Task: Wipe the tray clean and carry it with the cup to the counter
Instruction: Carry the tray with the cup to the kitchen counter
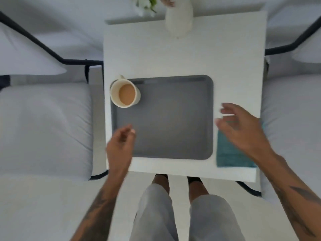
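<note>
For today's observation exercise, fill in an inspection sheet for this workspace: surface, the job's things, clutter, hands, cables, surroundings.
Surface: white table, flat, mostly bare.
Job's things: grey tray lies flat on the table; cup with a light brown drink stands upright at the tray's far left corner; teal cloth lies on the table right of the tray.
Clutter: white vase with flowers at the far edge.
Hands: left hand open over the tray's near left edge; right hand open above the cloth; both empty.
Cables: nothing seen.
Surroundings: pale cushions on black-framed seats on both sides.
</note>
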Demonstrator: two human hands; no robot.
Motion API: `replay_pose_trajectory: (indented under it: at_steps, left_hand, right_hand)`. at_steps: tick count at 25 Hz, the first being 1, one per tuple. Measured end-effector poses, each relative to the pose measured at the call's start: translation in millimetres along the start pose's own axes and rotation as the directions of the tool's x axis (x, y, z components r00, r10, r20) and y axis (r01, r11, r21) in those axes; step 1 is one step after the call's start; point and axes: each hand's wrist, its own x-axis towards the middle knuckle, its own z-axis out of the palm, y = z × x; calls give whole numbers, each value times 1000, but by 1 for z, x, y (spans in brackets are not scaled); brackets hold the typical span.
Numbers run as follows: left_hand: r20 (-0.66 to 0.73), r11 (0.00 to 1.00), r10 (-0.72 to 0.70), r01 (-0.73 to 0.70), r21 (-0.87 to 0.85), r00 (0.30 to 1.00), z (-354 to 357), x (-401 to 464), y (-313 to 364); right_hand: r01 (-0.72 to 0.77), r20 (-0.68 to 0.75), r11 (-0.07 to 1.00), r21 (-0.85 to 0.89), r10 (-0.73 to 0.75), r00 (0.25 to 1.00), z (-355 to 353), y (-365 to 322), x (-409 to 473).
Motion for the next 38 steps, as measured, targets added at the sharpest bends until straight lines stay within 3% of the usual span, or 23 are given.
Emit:
replay_pose_trajectory:
  at_steps: [2,5,8,11,18,28,38]
  left_hand:
    - [4,983,102,-101,154,995,-42,48,16]
    - [283,918,140,-231,323,949,-66,117,33]
    - [549,833,224,-451,322,805,-56,164,33]
    - [672,803,285,-553,221,683,-42,186,26]
    - [656,793,395,-599,111,643,-42,179,27]
    - [707,776,395,-625,85,586,8,76,26]
    - [674,768,390,-626,138,627,40,78,-3]
  right_hand:
    - [188,197,981,-42,-176,964,48,-55,24]
    - [361,375,920,-151,-285,882,121,-116,59]
    - [406,416,885,-226,-290,862,162,-136,85]
    - [421,433,870,-255,-287,855,182,-131,96]
    - [450,325,885,-121,-393,860,183,-124,89]
    - [285,217,953,-102,-258,941,113,-56,2]
    - [272,197,961,-51,-257,946,126,-22,18]
